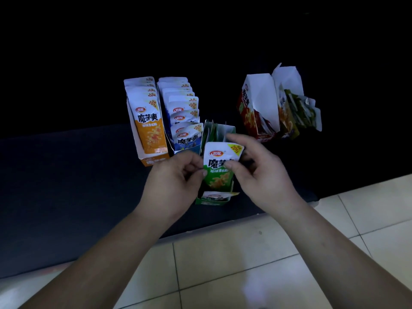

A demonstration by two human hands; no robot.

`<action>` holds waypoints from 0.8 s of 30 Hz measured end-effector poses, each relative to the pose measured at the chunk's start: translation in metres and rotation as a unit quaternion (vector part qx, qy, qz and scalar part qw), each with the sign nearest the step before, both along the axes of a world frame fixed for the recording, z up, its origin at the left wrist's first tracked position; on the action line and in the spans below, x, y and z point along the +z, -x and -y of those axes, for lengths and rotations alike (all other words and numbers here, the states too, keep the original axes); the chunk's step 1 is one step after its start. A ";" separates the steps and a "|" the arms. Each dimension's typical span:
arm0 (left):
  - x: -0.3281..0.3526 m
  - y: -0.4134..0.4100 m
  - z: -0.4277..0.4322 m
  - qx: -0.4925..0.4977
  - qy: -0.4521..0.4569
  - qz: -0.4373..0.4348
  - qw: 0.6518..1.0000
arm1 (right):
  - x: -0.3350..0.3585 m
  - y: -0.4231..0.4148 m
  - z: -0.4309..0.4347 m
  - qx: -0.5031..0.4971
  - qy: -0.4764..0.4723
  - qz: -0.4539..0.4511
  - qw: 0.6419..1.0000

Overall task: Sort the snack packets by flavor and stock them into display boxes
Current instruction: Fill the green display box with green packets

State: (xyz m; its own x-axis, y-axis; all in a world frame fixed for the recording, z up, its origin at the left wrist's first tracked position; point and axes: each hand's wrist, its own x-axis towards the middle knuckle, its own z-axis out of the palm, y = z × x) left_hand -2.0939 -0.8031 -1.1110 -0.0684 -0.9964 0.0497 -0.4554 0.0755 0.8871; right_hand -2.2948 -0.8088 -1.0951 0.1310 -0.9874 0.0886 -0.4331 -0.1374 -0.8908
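Note:
A green-and-white snack packet [219,167] stands upright at the front of the green display box [210,200]. My left hand [174,181] pinches the packet's left edge. My right hand [260,172] grips its right side, thumb across the front. More green packets [210,131] stand behind it in the same box. To the left stand an orange display box [153,160] filled with orange packets [149,126] and a blue box full of blue packets [185,121].
At the back right, a red display box [252,108] stands open beside a torn box holding mixed packets [296,112]. Everything sits on a dark mat [66,186]. Pale floor tiles [223,264] lie in front of it. The background is dark.

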 end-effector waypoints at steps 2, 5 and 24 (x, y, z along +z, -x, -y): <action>-0.004 -0.004 -0.004 -0.041 -0.024 -0.001 0.999 | -0.001 0.000 -0.004 0.009 0.007 0.006 1.000; -0.003 -0.002 -0.014 -0.086 -0.005 0.004 0.996 | 0.001 0.001 -0.006 0.001 0.031 0.025 0.999; -0.003 -0.007 -0.026 -0.095 -0.053 -0.056 0.992 | 0.001 0.014 -0.018 0.042 -0.174 0.073 0.981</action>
